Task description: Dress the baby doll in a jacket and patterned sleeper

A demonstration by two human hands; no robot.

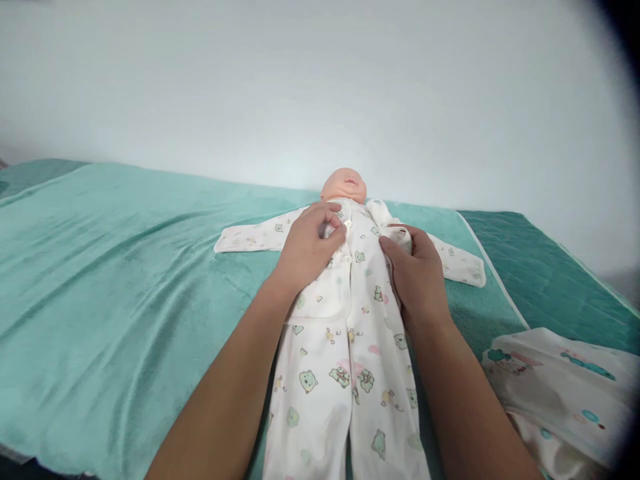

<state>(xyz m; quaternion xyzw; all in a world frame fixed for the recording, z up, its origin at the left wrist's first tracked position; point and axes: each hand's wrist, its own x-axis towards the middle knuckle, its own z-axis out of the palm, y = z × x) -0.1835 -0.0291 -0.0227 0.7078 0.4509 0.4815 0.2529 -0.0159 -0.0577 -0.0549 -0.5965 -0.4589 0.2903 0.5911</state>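
Note:
A baby doll (345, 185) lies on its back on a teal blanket (115, 267), its head towards the wall. It wears a white sleepsuit (345, 360) printed with small green animals. My left hand (310, 247) rests on the doll's chest, its fingers pinched on the suit's front edge near a button. My right hand (415, 273) lies on the other side of the chest, fingers closed on a fold of the suit's fabric. The suit's sleeves spread flat to both sides.
A folded white printed cloth (560, 393) lies at the lower right on the blanket. A darker green quilted cover (540, 267) shows to the right. A plain white wall (320, 87) stands close behind the bed.

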